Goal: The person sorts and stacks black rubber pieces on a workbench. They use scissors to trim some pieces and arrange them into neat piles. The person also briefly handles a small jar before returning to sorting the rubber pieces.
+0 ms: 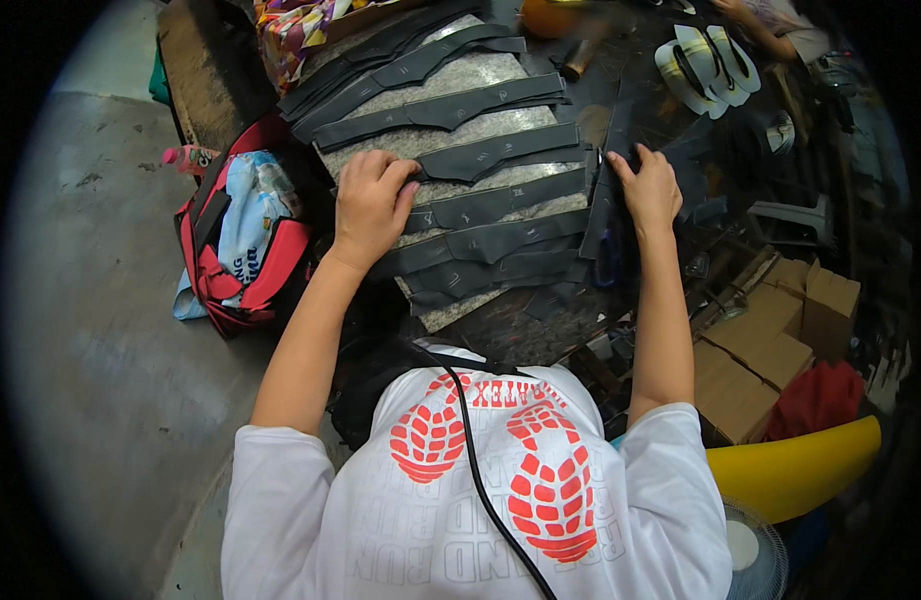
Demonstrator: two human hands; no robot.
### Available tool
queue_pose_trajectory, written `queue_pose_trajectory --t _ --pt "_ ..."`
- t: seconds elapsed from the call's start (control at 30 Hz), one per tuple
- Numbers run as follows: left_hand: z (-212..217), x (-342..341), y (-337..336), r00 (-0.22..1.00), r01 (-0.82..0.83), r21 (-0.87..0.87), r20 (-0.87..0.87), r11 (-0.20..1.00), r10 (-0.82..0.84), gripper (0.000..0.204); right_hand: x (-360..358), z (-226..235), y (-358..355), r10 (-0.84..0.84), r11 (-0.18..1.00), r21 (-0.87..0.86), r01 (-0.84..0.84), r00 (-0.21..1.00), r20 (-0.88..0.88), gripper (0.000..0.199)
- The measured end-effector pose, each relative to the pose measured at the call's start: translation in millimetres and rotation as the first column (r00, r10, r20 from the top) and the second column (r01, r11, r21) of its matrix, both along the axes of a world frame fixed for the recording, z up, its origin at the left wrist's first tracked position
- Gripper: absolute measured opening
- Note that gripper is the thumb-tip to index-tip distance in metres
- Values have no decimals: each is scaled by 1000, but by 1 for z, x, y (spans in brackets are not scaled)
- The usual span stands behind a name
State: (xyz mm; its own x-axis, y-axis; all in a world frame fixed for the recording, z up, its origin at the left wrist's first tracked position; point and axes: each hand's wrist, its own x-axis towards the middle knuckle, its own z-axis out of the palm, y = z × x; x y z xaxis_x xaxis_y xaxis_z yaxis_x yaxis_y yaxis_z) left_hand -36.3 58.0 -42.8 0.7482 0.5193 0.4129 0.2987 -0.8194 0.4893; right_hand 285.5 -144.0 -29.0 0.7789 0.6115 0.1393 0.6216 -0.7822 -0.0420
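Several dark grey strips, cut with a stepped edge and marked in white, lie in rows across a speckled slab [538, 118]. My left hand [373, 203] is closed, its thumb and forefinger pinching the left end of a middle strip [500, 152]. At the slab's right edge my right hand [648, 190] has its thumb and forefinger apart, the thumb beside a narrow dark strip [602, 190] that lies lengthwise. Just below that thumb is a blue-handled tool [607, 260], perhaps scissors, partly lost against the dark table.
White sandals [705, 70] sit at the far right, near another person's arm [765, 30]. Cardboard boxes [755, 340] and a yellow curved piece [795, 470] are on the right. On the left are a red bag [270, 265] and a pink-capped bottle [190, 158].
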Motion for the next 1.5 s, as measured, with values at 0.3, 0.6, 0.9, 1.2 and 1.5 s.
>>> queue_pose_trajectory --t 0.3,0.6,0.9,1.2,1.5 --pt "7 -3 6 999 4 -140 -52 990 -12 18 38 -3 2 50 831 515 212 893 -448 30" --pt "80 19 -23 951 72 -278 310 958 18 33 -70 105 -6 720 383 583 716 164 -675 24" --pt "112 12 -45 965 254 -657 125 710 -230 29 -130 86 9 741 474 489 732 -31 -671 20" --pt "66 -31 -68 935 167 -645 -136 746 -327 34 -140 38 -59 508 672 318 668 -104 -855 17" --pt "40 -42 -94 924 145 -346 -287 927 -251 31 -141 12 -90 310 696 323 641 138 -941 18"
